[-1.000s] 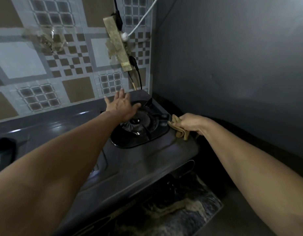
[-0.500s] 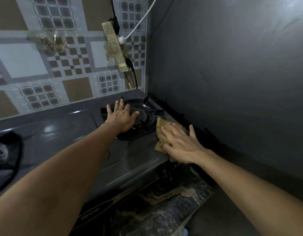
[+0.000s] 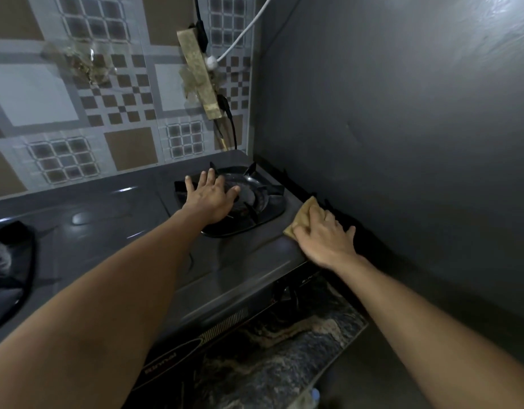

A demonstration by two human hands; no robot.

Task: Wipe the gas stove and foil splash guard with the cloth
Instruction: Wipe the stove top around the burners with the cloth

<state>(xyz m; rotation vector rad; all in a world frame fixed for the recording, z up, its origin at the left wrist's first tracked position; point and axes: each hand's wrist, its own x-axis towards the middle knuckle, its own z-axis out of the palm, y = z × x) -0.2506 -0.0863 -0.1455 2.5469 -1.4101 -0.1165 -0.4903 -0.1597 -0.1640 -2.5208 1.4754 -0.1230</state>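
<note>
The dark grey gas stove (image 3: 113, 231) runs across the middle of the view, its right burner grate (image 3: 263, 199) near the corner. My left hand (image 3: 210, 196) lies flat with spread fingers on the left side of that grate. A tan cloth (image 3: 305, 215) sits on the stove's right edge, and my right hand (image 3: 325, 237) presses down on it with straight fingers, covering its near part. The grey foil splash guard (image 3: 402, 128) stands upright just right of the cloth.
A patterned tile wall (image 3: 78, 113) rises behind the stove, with a taped power strip (image 3: 199, 75) and cables hanging above the burner. The left burner (image 3: 7, 267) shows at the left edge. A marbled counter edge (image 3: 284, 364) lies below the stove front.
One second ago my right hand gripped the bunched cloth by the burner. It then spread the cloth flat and has slid it rightwards to the stove's edge. My left hand stays on the grate.
</note>
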